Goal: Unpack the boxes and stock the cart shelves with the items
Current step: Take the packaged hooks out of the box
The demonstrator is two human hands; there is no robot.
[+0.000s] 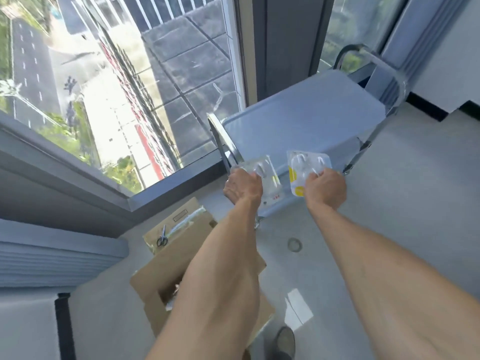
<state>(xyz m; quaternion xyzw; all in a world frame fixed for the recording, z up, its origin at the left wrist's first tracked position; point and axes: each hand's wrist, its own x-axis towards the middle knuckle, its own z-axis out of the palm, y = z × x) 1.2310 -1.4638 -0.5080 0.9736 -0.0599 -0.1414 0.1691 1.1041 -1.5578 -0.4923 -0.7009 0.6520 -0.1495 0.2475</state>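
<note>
Grey floor (389, 203), cart (298, 118); L hand (242, 187), R hand (326, 189) each grip pkt.

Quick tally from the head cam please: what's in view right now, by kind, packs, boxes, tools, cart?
Clear blister packs: 2, one in the left hand at, one with yellow print in the right hand at
Cardboard boxes: 2, the near one open, the far one
Scissors: 1, on the far box
Cart: 1
Total: 6
</note>
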